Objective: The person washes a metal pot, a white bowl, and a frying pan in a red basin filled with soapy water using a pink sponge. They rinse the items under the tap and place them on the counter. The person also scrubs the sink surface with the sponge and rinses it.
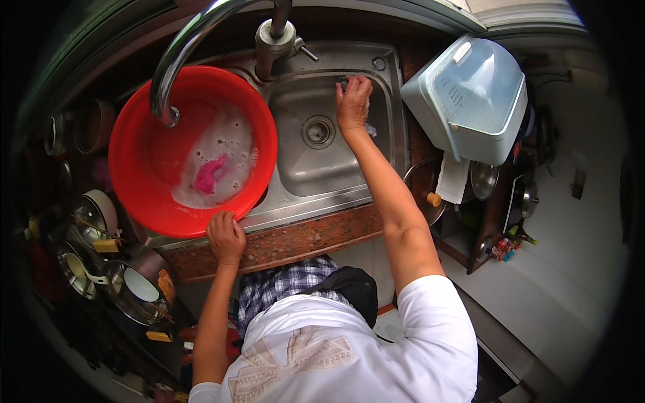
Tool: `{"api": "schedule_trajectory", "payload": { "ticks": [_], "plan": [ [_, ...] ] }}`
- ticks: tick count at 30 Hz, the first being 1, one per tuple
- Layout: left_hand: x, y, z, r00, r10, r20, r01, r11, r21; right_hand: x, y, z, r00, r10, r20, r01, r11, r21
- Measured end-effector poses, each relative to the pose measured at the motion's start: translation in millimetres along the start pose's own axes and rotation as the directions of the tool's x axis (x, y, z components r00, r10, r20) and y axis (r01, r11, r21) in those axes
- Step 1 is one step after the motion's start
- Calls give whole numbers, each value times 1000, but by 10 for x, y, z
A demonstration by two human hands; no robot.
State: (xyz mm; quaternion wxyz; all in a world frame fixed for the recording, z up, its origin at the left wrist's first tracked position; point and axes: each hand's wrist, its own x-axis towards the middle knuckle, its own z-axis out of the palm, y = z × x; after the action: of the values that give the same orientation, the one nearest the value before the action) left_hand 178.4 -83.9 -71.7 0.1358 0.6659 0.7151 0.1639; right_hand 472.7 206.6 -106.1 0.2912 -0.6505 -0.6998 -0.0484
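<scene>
My right hand [354, 103] reaches into the stainless steel sink [295, 171] at its far right corner. Its fingers are curled over a dark scrubbing pad [344, 82], mostly hidden under them. Grey-white suds [371, 130] lie on the sink wall just below the wrist. At the near edge of the red plastic basin [136, 196], my left hand [225, 238] holds the rim with its fingertips. A bright pink cloth [208, 175] lies in foamy water [232, 136] inside the basin.
A chrome faucet [166, 75] arches over the basin. To the sink's right stands a pale blue lidded plastic box [473, 101], near a glass pot lid [423, 194] with a wooden knob. Several pots, including a saucepan [146, 277], crowd the left side. A granite counter edge [312, 242] runs in front.
</scene>
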Motion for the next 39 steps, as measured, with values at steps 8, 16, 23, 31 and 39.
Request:
{"api": "schedule_trajectory", "payload": {
  "ticks": [8,16,23,31,39],
  "plan": [
    [-16,9,-20,1000,1,10,-1,1000,4,168,899,74,997,-66,-30,47,908,-417],
    [-49,-1,13,1000,-8,14,8,1000,30,236,487,291,998,52,-36,-58,984,-166],
    [-24,-6,0,1000,9,-2,-9,1000,24,116,899,-175,979,136,154,-39,858,-513],
    [-11,25,2,1000,-7,5,7,1000,13,-326,757,-394,927,375,23,-320,819,-475],
    [16,20,-10,1000,3,15,-2,1000,-6,189,718,-112,914,397,84,-339,860,-383]
  ]
}}
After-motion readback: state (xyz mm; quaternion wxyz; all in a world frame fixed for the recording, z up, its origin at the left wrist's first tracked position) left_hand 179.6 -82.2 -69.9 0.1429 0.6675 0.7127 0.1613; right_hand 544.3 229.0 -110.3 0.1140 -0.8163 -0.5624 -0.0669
